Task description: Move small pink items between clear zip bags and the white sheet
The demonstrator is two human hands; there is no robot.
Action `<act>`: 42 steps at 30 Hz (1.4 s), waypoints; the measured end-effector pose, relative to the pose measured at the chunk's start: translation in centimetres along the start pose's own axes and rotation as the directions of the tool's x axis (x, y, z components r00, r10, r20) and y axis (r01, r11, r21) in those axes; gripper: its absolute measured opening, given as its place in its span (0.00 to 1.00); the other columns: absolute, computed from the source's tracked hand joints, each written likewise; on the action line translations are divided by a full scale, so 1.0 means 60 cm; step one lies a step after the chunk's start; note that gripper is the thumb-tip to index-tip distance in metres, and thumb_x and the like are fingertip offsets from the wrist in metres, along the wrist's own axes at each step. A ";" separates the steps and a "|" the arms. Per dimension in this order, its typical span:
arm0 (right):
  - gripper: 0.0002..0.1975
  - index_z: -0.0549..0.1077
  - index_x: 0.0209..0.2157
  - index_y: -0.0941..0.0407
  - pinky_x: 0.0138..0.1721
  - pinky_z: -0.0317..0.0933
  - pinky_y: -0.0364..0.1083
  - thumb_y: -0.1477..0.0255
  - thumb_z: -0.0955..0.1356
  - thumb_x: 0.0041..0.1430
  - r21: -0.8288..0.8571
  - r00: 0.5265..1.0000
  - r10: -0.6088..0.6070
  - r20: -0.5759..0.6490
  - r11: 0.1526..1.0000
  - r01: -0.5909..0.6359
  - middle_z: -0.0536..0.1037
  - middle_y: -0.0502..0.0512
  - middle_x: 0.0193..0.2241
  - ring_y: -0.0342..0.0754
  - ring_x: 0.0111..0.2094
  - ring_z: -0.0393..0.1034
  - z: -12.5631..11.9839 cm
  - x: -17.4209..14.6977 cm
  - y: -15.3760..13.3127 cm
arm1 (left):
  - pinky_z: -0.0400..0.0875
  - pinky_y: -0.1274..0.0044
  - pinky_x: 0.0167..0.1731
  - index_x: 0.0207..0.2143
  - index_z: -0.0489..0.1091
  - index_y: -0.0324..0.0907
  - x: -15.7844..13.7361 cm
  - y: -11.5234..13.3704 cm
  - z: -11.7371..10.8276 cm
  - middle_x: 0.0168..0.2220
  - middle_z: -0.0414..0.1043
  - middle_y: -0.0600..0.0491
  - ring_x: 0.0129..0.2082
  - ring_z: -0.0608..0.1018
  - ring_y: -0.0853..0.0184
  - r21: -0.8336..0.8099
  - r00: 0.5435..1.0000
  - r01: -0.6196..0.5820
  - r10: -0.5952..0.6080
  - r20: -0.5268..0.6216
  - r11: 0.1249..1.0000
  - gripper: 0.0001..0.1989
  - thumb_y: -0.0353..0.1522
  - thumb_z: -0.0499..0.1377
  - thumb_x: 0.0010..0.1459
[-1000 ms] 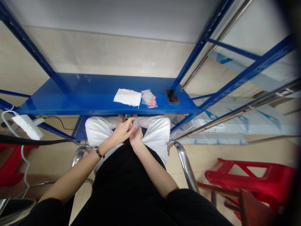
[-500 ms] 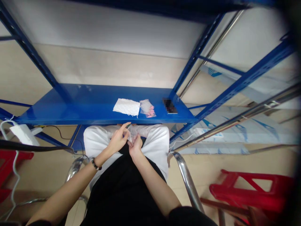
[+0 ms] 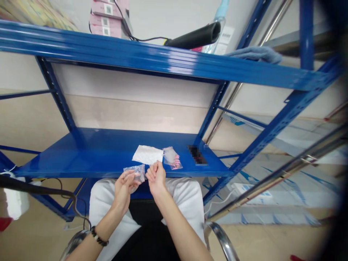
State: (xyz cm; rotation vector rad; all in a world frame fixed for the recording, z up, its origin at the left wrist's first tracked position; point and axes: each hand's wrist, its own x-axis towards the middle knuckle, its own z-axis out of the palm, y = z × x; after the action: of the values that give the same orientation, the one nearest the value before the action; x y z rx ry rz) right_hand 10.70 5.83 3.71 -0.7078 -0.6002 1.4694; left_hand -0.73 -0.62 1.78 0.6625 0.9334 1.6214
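Observation:
My left hand [image 3: 125, 186] holds a small clear plastic bag [image 3: 140, 172] between thumb and fingers, just in front of the blue shelf's edge. Something pinkish shows faintly through the bag, too unclear to name. At the bag's right edge my right hand [image 3: 156, 178] is closed, its fingers curled in and the tips against that edge. Beyond my hands lies a flat white cloth-like pouch [image 3: 146, 154]. Right of the pouch is another clear plastic bag [image 3: 170, 155] with several small pink pieces inside.
The blue lower shelf [image 3: 103, 148] spans the front. A dark phone-like object [image 3: 197, 155], partly blurred out, lies at its right. An upper blue shelf beam [image 3: 122, 52] crosses overhead, bearing pink boxes [image 3: 106, 23], a black tube [image 3: 194, 36] and a blue cloth [image 3: 254, 54].
The view has tilted up, so the upper shelf shows. My hands have risen from my lap to the shelf edge with the clear bag, and my right fingers have curled in.

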 end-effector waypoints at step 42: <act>0.13 0.76 0.39 0.57 0.41 0.59 0.43 0.72 0.60 0.66 -0.601 0.727 0.148 0.670 -0.466 0.649 0.78 0.60 0.41 0.49 0.41 0.73 0.016 0.243 -0.001 | 0.60 0.82 0.18 0.41 0.68 0.38 0.010 -0.031 -0.005 0.34 0.79 0.48 0.18 0.71 0.75 -0.004 0.976 0.179 -0.177 0.126 0.984 0.19 0.36 0.68 0.50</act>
State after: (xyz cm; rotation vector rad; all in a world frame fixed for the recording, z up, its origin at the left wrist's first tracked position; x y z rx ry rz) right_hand 10.43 20.45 3.47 -1.2412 -2.5437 -0.0621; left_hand -0.12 0.04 0.02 0.6434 0.8628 1.4115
